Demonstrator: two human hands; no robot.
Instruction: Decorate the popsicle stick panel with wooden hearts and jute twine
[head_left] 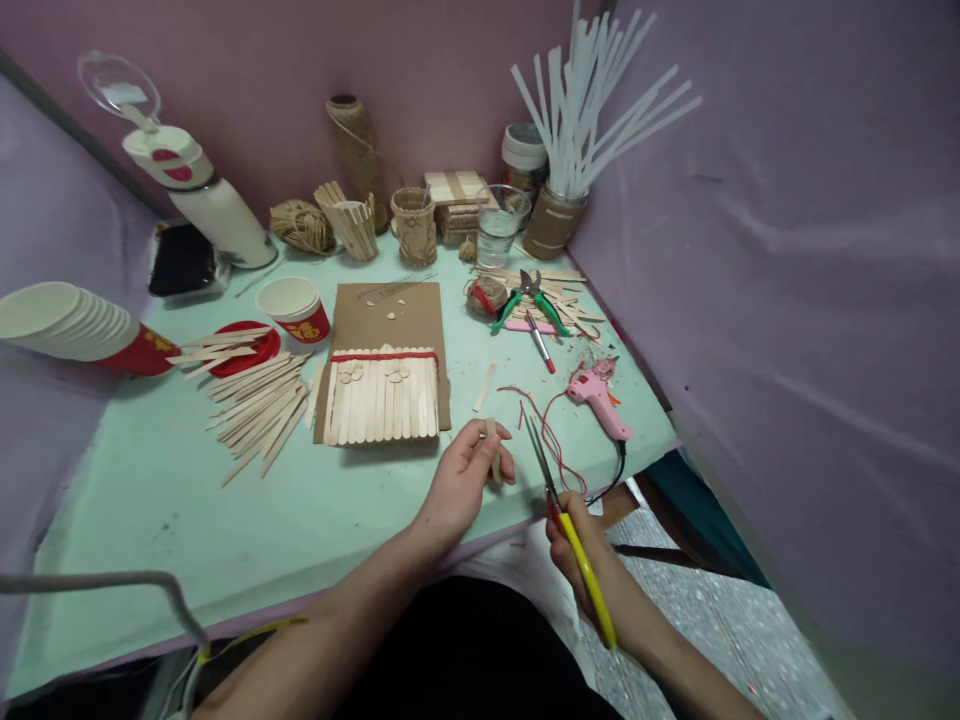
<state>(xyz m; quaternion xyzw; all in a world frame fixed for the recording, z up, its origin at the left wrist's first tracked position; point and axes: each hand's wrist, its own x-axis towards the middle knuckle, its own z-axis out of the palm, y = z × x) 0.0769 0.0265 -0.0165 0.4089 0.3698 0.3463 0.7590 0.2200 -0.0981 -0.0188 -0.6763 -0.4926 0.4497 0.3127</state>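
Between the thumb and fingers of my left hand (pixel 466 474) is a short piece of wooden craft stick (pixel 493 440), held near the table's front edge. My right hand (pixel 589 555) grips a pair of scissors (pixel 577 565) with yellow handles, blades pointing up and away from me. The blades are just right of the stick piece, apart from it. Another cut stick piece (pixel 484 388) lies beyond my left hand. Left of that, a panel of craft sticks (pixel 382 410) with a red cord along its top and small wooden petals rests on brown cardboard (pixel 397 315).
Loose craft sticks (pixel 259 410) spread at the left near paper cups (pixel 82 325). A pink glue gun (pixel 600 395) with its cable, red cord (pixel 551 440), a marker (pixel 540 342) and green-handled pruners (pixel 531 300) lie right. Twine, jars and a water cup (pixel 496 235) line the back.
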